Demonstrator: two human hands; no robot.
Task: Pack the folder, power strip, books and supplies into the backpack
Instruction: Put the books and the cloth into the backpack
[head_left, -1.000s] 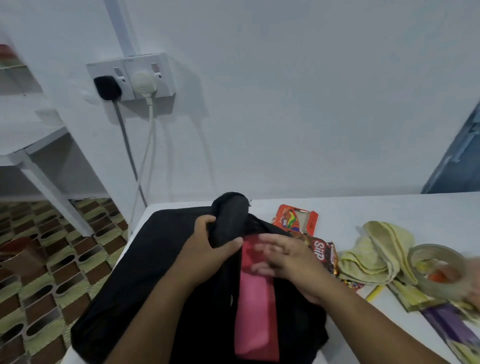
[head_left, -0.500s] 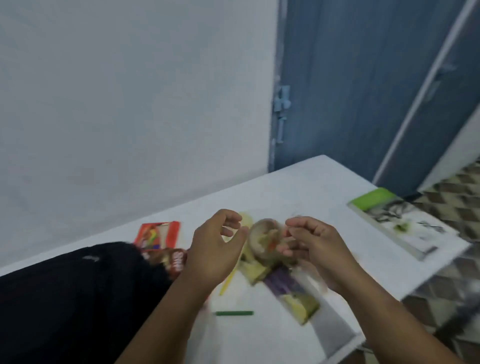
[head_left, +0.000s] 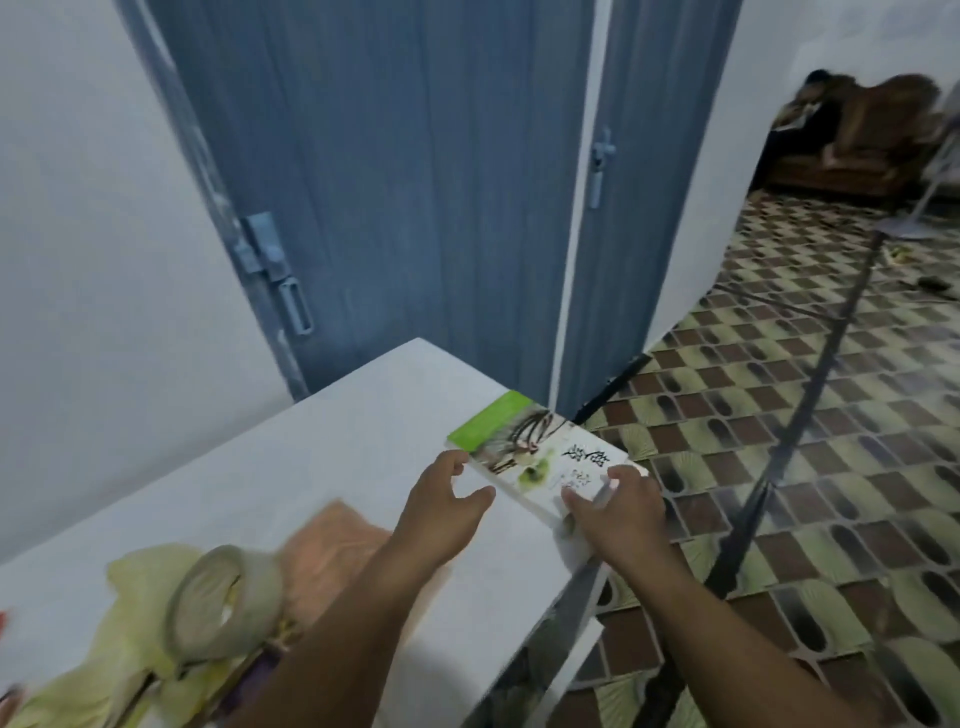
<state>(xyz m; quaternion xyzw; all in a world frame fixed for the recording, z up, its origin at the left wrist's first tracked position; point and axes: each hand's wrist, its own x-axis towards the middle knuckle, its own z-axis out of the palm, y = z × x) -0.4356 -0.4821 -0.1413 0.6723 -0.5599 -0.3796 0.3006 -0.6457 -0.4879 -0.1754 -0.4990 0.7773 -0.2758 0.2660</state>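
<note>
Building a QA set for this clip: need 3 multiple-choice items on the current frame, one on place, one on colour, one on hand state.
1. Where does the book lie?
A. at the table's far right corner, by the edge
B. inside the backpack
C. on the floor

2. What colour is the band along the book's far end?
A. red
B. green
C. black

3. What are the hands doing?
A. both closed on the tape roll
B. left hand open beside the book, right hand touching its near end
C. both resting flat on the floor

Key: 1 A, the book sits on the white tabletop next to its edge. 2 B, the strip is bright green. 3 B, the left fingers are spread and empty, while the right fingers lie on the cover.
</note>
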